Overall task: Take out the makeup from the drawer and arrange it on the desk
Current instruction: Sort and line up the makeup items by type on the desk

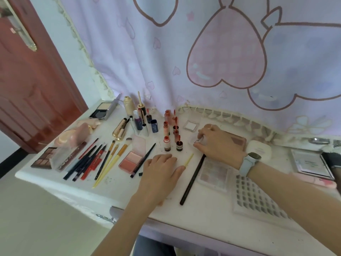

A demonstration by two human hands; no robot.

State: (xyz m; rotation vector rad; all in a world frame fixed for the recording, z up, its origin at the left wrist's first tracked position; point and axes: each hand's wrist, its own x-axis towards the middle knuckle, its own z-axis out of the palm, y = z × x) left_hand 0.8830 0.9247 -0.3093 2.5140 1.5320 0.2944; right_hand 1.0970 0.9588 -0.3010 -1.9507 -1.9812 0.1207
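A: Where does the makeup stand now?

B: Most of it is out on the white desk [118, 193]. At the left lie an eyeshadow palette [44, 158], a fan of pencils [86, 161] and yellow-handled brushes [110, 159]. A blush compact [132, 159] sits open near the middle, and small red-capped lip bottles [167, 143] stand upright in a cluster behind it. The drawer itself is not in view.

A: And the hands?

B: The left hand [160, 172] lies flat on the desk, fingers spread and relaxed, holding nothing. The right hand [219, 143], with a pale smartwatch [250, 162] at the wrist, has its fingertips curled onto a small clear case [198, 140], pinching it just right of the bottles.

A: What could go wrong?

B: My guess: the case sits very near those upright bottles. If it slides left while being set straight, it could knock 1 over, and they stand close enough to topple each other. Also, the long black brush [192, 179] lies just beside the right wrist, partly over a pale palette [214, 174]; a careless pull back could roll it toward the near edge. The thin yellow stick [188, 160] beside the left thumb could be swept off the same way.
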